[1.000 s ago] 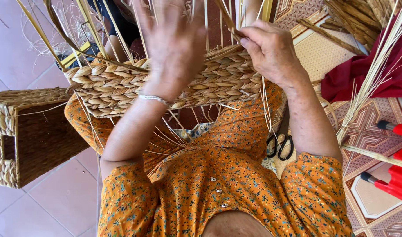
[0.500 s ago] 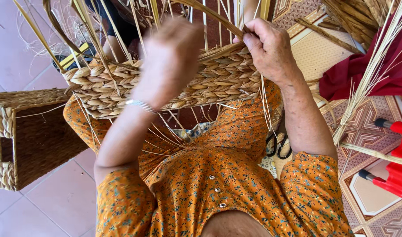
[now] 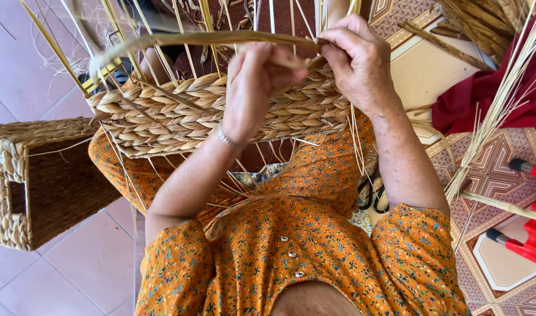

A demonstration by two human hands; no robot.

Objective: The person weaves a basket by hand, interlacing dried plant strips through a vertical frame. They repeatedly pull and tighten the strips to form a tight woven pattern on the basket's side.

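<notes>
The half-woven basket fills my lap at centre, its plaited wall of pale dried fibre running from 9 to 3 o'clock, with thin upright stakes rising out of the rim toward 12 o'clock. At 9 o'clock, on the tiled floor, stands a finished rectangular basket with a cut-out handle. At 2 o'clock lies a red cloth crossed by a bundle of loose straw; a red plastic frame sits at 4 o'clock on a patterned mat. My left hand is clenched around the flat weaving strand, which arcs from the rim out toward 10 o'clock. My right hand pinches the same strand where it meets the rim at 1 o'clock, grasping it against the wall. Scissors rest on my lap at 4 o'clock, partly hidden by the forearm. Judged from its look, the strand is light, pliant along its length yet liable to crack if folded sharply; the grip belongs close to the rim, where it bends least. The stakes appear stiff and springy.
</notes>
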